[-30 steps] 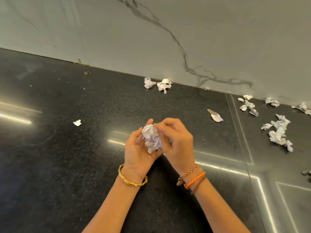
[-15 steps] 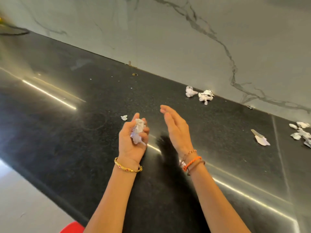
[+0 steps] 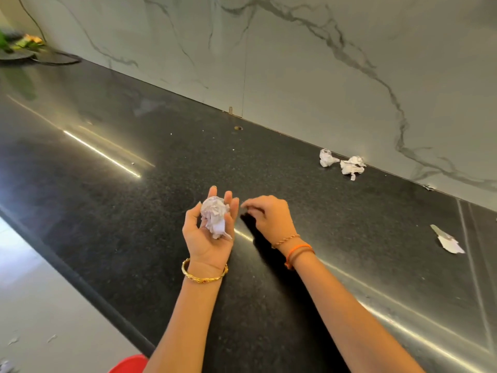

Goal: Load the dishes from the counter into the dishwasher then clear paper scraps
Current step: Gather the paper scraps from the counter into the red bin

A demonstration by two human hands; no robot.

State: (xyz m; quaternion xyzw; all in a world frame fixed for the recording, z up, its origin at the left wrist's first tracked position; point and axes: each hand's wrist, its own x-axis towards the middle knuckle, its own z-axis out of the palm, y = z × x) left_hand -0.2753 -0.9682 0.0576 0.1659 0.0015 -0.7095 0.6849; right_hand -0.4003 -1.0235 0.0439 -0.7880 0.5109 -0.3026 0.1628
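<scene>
While the polished black speckled stone worktop (image 3: 134, 200) throws back long streaks of light, the left hand (image 3: 208, 232) lies palm up above it, cradling a wad of crumpled paper scraps (image 3: 215, 215). The wad is white, creased and roughly ball-shaped, with a flatter tail hanging toward the heel of the palm, so its long axis runs along the hand from fingertips toward wrist. It sits on the base of the fingers (image 3: 228, 203), which are loosely curled up round it rather than clenched. The right hand (image 3: 271, 215) hovers just beside it, palm down, with its fingers bent and the thumb and forefinger tips drawn together; whether they pinch anything is too small to tell. A gold bangle (image 3: 203, 273) circles the left wrist, and orange and brown cords (image 3: 297, 251) the right. Two more crumpled scraps (image 3: 341, 164) lie by the veined marble backsplash (image 3: 322, 76), and a flat torn piece (image 3: 447, 239) lies well apart at the right.
</scene>
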